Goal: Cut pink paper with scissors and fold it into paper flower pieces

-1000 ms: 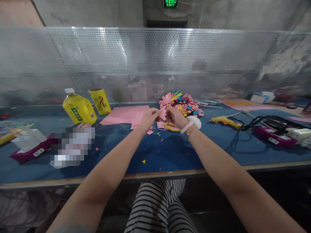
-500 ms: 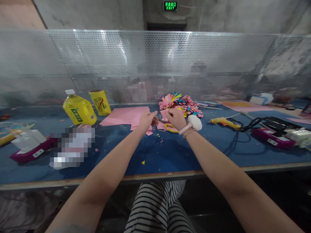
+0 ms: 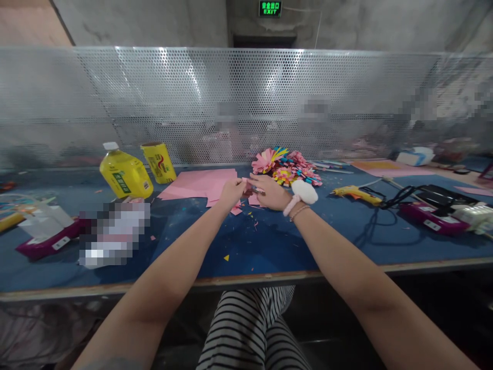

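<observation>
A small pink paper piece point(image 3: 245, 186) sits pinched in the left hand point(image 3: 233, 192), the right hand point(image 3: 272, 192) reaching its edge with fingers extended; whether those grip anything cannot be told. Half a second earlier, the hands stood farther apart and a yellow scissor handle, now hidden, showed below the right. Paper flowers point(image 3: 284, 176) lie just beyond.

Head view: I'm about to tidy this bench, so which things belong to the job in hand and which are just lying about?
Likely in use:
small pink paper piece at the left hand
metal blades, mostly hidden by the right hand
pink sheets
paper flowers

Apparently lying about:
yellow bottle
yellow container
glue gun
</observation>
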`<state>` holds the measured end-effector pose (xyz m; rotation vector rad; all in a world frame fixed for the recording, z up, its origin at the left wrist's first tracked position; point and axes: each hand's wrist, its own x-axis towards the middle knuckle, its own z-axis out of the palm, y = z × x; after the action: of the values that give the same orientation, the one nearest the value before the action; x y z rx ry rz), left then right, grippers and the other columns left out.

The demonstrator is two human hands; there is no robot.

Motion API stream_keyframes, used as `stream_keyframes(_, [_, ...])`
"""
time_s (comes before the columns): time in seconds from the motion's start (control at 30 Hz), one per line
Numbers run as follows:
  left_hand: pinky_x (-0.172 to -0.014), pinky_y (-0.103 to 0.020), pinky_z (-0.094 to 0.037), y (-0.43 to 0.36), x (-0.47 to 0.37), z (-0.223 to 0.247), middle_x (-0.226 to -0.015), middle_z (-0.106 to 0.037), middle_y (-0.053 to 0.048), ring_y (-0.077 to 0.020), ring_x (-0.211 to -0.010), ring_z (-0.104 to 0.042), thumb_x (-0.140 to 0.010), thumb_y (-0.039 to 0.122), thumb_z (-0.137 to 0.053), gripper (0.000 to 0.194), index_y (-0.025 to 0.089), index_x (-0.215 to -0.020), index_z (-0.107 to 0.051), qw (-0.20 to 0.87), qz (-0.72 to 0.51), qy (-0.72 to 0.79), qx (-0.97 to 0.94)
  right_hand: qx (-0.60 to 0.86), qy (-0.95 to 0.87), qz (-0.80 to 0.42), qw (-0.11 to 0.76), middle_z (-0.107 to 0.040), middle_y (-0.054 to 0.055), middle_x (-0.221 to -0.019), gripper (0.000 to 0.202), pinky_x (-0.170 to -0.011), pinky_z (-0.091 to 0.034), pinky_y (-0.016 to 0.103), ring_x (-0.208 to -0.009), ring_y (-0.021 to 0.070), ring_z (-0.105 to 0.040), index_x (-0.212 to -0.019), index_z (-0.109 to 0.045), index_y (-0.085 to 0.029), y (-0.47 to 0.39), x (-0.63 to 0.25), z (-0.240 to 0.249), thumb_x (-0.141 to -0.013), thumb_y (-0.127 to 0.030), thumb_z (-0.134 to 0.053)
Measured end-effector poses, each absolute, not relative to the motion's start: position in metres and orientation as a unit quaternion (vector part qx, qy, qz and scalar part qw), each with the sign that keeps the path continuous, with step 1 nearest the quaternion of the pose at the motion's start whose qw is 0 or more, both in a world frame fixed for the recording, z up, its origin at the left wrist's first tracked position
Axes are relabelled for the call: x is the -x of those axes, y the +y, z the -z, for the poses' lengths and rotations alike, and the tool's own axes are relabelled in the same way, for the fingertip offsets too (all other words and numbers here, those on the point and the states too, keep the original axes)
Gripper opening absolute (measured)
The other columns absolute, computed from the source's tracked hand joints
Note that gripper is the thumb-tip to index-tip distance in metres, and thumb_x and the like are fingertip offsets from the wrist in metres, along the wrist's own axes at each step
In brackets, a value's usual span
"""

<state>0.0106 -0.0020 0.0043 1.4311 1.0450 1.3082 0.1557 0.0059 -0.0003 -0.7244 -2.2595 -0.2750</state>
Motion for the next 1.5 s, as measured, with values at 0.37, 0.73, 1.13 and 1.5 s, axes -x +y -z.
stream_keyframes(0.37, [-0.053, -0.021, -0.047, -0.009, 0.000, -0.006, -0.052, -0.059, 0.000, -0.0099, -0.050, -0.058, -0.063, 0.009, -0.046, 0.007, 0.013, -0.059, -0.050, 0.401, -0.365, 0.381, -0.749, 0.367, -0.821, -0.198, 0.390, -0.064, 0.005, -0.072, 0.017, -0.062, -0.044, 0.025, -0.067, 0.0137, -0.057, -0.074, -0.065, -0.013, -0.003, -0.167, -0.015, -0.069, -0.025, -0.054])
stream_keyframes(0.73, [-0.060, -0.023, -0.048, -0.002, 0.000, -0.002, -0.059, -0.062, -0.002, -0.0109, -0.057, -0.059, -0.067, 0.026, -0.055, 0.016, 0.011, -0.065, -0.061, 0.403, -0.383, 0.414, -0.721, 0.335, -0.786, -0.289, 0.431, -0.055, 0.000, -0.064, 0.022, -0.059, -0.042, 0.024, -0.061, 0.0103, -0.052, -0.068, -0.053, -0.014, 0.004, -0.159, -0.002, -0.063, -0.034, -0.061])
stream_keyframes(1.13, [-0.056, -0.026, -0.048, -0.012, -0.003, -0.009, -0.053, -0.060, -0.002, -0.0135, -0.053, -0.060, -0.058, 0.026, -0.068, 0.018, 0.012, -0.061, -0.057, 0.473, -0.411, 0.422, -0.655, 0.370, -0.685, -0.418, 0.468, -0.050, -0.004, -0.055, 0.016, -0.052, -0.038, 0.021, -0.052, 0.0065, -0.046, -0.060, -0.052, -0.014, -0.001, -0.153, -0.003, -0.053, -0.022, -0.065])
stream_keyframes(1.5, [-0.061, -0.029, -0.049, -0.011, -0.004, -0.007, -0.043, -0.048, 0.004, -0.0131, -0.050, -0.058, -0.056, 0.014, -0.062, 0.008, 0.012, -0.060, -0.056, 0.558, -0.436, 0.398, -0.583, 0.353, -0.614, -0.498, 0.500, -0.052, -0.004, -0.051, 0.010, -0.045, -0.035, 0.018, -0.046, 0.0044, -0.044, -0.057, -0.052, -0.014, -0.003, -0.149, -0.004, -0.049, -0.010, -0.057])
